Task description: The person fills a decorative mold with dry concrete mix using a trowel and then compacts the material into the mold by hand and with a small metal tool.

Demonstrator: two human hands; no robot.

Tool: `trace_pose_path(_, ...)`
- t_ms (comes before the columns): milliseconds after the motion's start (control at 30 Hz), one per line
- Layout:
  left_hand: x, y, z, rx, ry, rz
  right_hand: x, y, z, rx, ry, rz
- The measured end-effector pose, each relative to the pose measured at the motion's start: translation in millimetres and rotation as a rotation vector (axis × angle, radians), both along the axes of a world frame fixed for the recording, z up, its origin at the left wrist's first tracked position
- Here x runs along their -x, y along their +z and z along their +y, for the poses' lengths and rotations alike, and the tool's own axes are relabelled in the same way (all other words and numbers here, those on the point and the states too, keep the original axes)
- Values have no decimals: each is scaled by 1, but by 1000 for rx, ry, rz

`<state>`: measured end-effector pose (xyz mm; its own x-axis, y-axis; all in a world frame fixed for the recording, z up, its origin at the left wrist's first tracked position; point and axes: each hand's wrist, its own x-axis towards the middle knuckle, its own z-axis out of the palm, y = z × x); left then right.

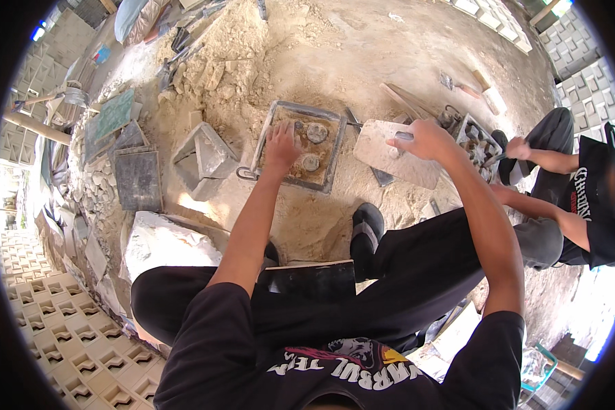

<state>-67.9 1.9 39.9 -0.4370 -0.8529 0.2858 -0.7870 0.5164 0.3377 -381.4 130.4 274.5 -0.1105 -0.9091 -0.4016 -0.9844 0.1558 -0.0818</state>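
Ahead of me on the sandy ground lies a square metal mould frame point(333, 164) filled with damp, brownish sand. Two round grey pieces, one far point(316, 132) and one near point(310, 162), sit in that sand. My left hand point(282, 145) reaches down inside the frame's left half, its fingers stretched over the sand beside the round pieces; what lies beneath the palm is hidden. To the right, my right hand point(425, 141) is closed round the short handle of a flat, pale hand float point(376, 147), held just right of the frame.
Loose sand point(236, 61) is heaped beyond the frame. A triangular mould point(203, 154) and dark square plates point(138, 179) lie to the left. At the right, a person point(560, 184) sits by a tray of dark pieces point(477, 143). Wooden strips point(404, 102) lie farther off.
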Motion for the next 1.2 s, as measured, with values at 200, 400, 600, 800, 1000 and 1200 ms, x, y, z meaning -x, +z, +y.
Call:
trace_pose_path(200, -4, -10, -13, 0, -20, -216, -10, 8, 0, -44, -25, -14)
trace_pose_path(400, 1, -3, -34, -71, -104, -283, 1, -13, 1, -9, -35, 11)
trace_pose_path(600, -5, -11, -40, -83, -27, 166, 9, -28, -12, 97, -69, -40)
trace_pose_path(800, -11, -31, -58, 21, 283, 129, 17, -39, -83, 204, -156, -204)
trace_pose_path(1000, -41, -31, -68, -618, 352, 132, 22, -135, -194, 171, -335, -199)
trace_pose_path(1200, -35, -13, -66, -613, 420, 83, 5, -252, -256, 340, -420, -272)
